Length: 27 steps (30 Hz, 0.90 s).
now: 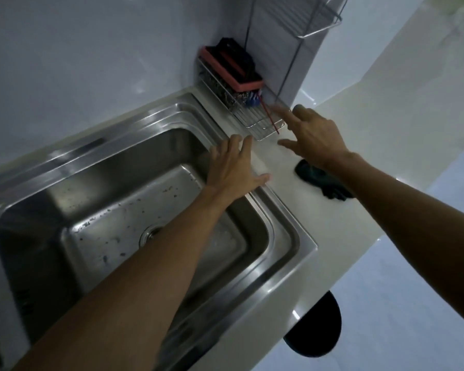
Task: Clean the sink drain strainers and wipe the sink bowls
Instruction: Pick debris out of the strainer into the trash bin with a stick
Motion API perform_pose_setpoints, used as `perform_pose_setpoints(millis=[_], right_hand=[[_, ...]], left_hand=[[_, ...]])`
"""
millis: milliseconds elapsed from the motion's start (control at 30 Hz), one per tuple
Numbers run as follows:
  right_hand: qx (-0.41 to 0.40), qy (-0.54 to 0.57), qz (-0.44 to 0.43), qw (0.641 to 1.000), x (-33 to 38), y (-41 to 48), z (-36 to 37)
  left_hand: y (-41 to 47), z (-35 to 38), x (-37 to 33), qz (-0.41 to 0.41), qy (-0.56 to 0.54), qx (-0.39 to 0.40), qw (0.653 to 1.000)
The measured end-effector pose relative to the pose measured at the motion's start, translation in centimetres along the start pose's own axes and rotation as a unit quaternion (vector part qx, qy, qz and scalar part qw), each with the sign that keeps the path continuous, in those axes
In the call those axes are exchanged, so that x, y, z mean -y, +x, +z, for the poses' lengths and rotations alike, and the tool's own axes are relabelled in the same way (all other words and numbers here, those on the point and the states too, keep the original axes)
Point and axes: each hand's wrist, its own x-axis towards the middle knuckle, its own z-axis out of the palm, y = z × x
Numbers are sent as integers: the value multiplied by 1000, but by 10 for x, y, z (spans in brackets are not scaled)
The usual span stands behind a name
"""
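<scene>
— So, what is the biggest thing there?
— A pale bench [364, 162], with a steel sink [284, 266] set into it. One bowl [113, 210] shows, its floor dotted with dark specks and drops.
— And beyond the sink?
— A wire rack [255, 124] stands on the bench at the sink's far right corner, against the wall.
— The hands?
— Both are spread and hold nothing. The left hand [233, 167] lies flat over the sink's right rim, fingers straight and thumb out. Something pale shows under it, but I cannot tell what. The right hand [315, 135] is right of the sink, above the bench, fingers fanned. Its forefinger reaches to the rack's near end; it is blurred, so I cannot tell whether it touches.
— Anything smaller?
— A dark cloth [314, 176] lies crumpled on the bench right of the sink, partly under the right wrist. A pink and black sponge [233, 73] sits on the rack's end, farther from the sink.
— The strainer?
— The strainer [151, 233] sits in the drain in the middle of the bowl's floor, half hidden by the left forearm.
</scene>
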Motion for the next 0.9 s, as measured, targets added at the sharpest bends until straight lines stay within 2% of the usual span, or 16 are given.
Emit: perform_pose_setpoints(millis=[267, 567, 733, 900], right_hand=[[-35, -24, -67, 997, 4, 14, 18], [-100, -21, -42, 994, 18, -4, 10], [-141, -9, -20, 990, 46, -39, -14], [-186, 42, -50, 980, 116, -83, -33]], left_hand=[[-4, -1, 13, 8, 24, -12, 1000], [-34, -16, 31, -1, 27, 20, 999], [-76, -29, 59, -13, 39, 32, 999], [-147, -44, 107, -79, 8, 62, 995]])
